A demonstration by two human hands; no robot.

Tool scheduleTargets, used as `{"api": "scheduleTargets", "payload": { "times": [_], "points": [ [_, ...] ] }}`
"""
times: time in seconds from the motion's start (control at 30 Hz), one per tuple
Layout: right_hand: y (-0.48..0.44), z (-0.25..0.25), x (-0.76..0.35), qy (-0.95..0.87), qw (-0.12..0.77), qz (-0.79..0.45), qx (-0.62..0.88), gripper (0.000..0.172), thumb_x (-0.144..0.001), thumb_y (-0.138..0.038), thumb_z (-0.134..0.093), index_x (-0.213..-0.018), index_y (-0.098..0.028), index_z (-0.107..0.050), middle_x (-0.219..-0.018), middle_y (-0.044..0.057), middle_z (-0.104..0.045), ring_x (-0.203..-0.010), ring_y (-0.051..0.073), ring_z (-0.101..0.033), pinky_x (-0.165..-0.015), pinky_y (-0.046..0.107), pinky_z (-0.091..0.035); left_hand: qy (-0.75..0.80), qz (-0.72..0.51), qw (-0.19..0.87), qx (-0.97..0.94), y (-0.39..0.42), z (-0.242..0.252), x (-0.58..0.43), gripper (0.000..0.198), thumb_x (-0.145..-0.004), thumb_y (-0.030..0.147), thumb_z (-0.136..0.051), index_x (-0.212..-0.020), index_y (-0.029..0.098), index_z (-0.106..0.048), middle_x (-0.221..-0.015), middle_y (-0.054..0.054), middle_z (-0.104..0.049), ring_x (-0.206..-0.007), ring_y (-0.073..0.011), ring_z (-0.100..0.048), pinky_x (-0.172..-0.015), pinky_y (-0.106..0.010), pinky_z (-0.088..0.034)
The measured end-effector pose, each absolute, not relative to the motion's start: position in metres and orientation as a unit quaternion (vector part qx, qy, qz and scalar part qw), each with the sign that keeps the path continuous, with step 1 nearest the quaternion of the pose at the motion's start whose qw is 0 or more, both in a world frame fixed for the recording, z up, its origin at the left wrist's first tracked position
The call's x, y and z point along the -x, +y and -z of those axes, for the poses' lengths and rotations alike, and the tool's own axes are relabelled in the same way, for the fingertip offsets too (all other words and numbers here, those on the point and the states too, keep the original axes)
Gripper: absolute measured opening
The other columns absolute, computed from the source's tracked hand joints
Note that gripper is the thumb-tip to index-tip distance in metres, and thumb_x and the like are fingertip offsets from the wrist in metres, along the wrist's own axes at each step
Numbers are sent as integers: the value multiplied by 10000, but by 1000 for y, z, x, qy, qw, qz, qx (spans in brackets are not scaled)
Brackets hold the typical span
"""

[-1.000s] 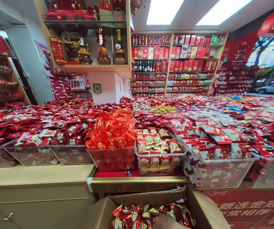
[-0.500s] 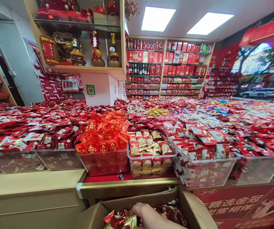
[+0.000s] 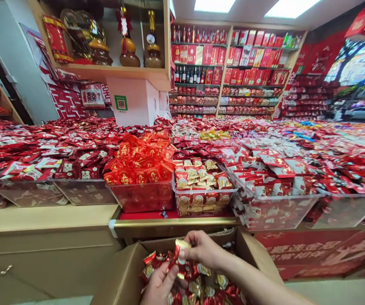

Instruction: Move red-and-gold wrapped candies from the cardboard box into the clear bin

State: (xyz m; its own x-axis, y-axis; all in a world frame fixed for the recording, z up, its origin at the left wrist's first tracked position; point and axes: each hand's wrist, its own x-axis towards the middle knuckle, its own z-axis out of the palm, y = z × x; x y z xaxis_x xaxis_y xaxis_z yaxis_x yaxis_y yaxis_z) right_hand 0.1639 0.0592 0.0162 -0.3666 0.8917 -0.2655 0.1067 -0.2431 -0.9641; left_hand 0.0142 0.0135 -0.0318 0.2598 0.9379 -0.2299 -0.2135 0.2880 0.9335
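Pinching a small, glossy red-and-gold wrapped packet [image 3: 176, 253] by its upper end, between the thumb and fingers of the right hand [image 3: 202, 250], at three o'clock from the packet. Gripping the lower end with the left hand [image 3: 159, 284], at seven o'clock. Cannot tell a single packet from an overlapping pair there, with fingers covering much of the wrapping. Holding it tilted, just above the open brown cardboard box [image 3: 119, 273], spread from three o'clock round through six to nine.

Judging by the lie of things, well short of done with the box: seeing inside it a loose, jumbled heap of red-and-gold shiny packets [image 3: 222, 281], pointing every way and hiding the bottom. Appearing much further along at one o'clock, in the small clear plastic tub [image 3: 205, 192] on the red-topped, brass-edged counter [image 3: 176, 229]: showing cream, red and gold packets [image 3: 198, 171] of much the same look, ranged in rows against the front wall, more mixed on top, and rising above the rim.

Looking full on either side of it too, heaped past the rim: at eleven o'clock, a clear plastic tub of bright red packets [image 3: 144, 200]; at two, a larger clear plastic tub of red-and-white packets [image 3: 279, 215].
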Motion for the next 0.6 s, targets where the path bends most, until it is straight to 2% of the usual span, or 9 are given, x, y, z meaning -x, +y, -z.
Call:
{"api": "scheduleTargets", "payload": {
  "times": [0.17, 0.33, 0.47, 0.6],
  "points": [
    [61, -19, -166, -523, 343, -642, 443, 441, -462, -464, -706, -606, -150, -431, -459, -62, -464, -410, 46, -371, -411, 180, -283, 448, -423, 656, -435, 9, 12, -15, 257, -726, 422, -522, -674, 177, -582, -511, 5, -671, -484, -139, -572, -529, -239, -409],
    [60, -19, -166, -520, 348, -645, 438, 403, -630, -528, -568, -646, -136, -479, -517, -46, -461, -430, 40, -366, -426, 179, -301, 449, -415, 668, -425, 7, 8, -14, 236, -750, 394, -505, -736, 175, -592, -515, 8, -662, -500, -126, -555, -534, -229, -401],
    [61, -18, -163, -546, 336, -624, 447, 388, -570, -476, -645, -677, -131, -504, -542, -49, -466, -455, 39, -359, -442, 173, -306, 453, -420, 677, -401, 8, 15, -14, 232, -727, 395, -539, -755, 174, -601, -524, 12, -659, -495, -121, -554, -531, -228, -393],
    [59, -18, -162, -575, 356, -572, 464, 345, -564, -428, -665, -629, -133, -499, -516, -48, -468, -475, 54, -385, -466, 180, -324, 416, -467, 735, -261, 9, 26, -17, 368, -672, 451, -579, -953, 215, -542, -561, 32, -657, -490, -135, -583, -483, -231, -381]
  ]
}}
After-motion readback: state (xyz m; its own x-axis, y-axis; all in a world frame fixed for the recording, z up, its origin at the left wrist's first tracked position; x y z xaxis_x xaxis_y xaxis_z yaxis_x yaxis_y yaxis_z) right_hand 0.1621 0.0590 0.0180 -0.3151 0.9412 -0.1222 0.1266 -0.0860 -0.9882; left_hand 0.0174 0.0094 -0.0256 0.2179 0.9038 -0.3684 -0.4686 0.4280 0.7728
